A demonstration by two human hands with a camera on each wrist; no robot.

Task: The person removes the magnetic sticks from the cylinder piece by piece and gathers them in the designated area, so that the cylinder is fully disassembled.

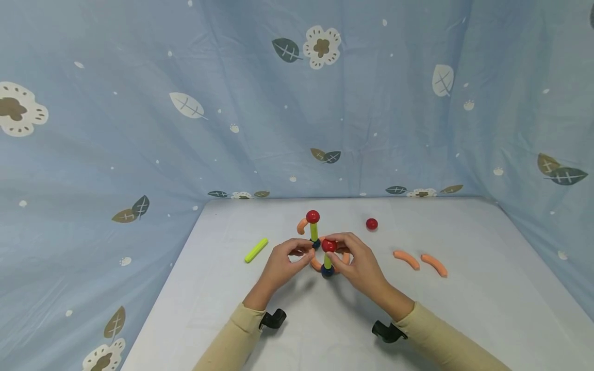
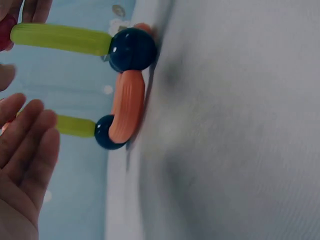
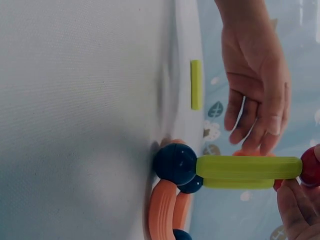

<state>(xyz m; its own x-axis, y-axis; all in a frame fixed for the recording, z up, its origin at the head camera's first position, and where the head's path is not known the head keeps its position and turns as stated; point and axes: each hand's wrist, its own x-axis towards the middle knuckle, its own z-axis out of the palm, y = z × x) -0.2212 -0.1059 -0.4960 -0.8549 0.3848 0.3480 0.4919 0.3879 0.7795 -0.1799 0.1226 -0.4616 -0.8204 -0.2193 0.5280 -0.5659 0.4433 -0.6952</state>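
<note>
A toy structure of rods and balls stands in the middle of the table. Curved orange rods (image 2: 128, 102) join dark blue balls (image 3: 175, 164) in a ring at its base. Two green rods (image 3: 249, 166) rise from blue balls, each topped by a red ball (image 1: 313, 216). My right hand (image 1: 359, 260) pinches the front red ball (image 1: 329, 246) between thumb and fingers. Beside the structure's left side is my left hand (image 1: 287, 263), its fingers loosely bent and nothing visibly held. A curved orange rod (image 1: 301, 226) juts leftward by the rear red ball; contact is unclear.
To the left lies a loose green rod (image 1: 256, 250). A single red ball (image 1: 372, 224) sits behind and right of the structure. Two curved orange rods (image 1: 406, 260) lie further right. A blue patterned curtain (image 1: 371, 129) hangs behind the white table (image 1: 468, 319).
</note>
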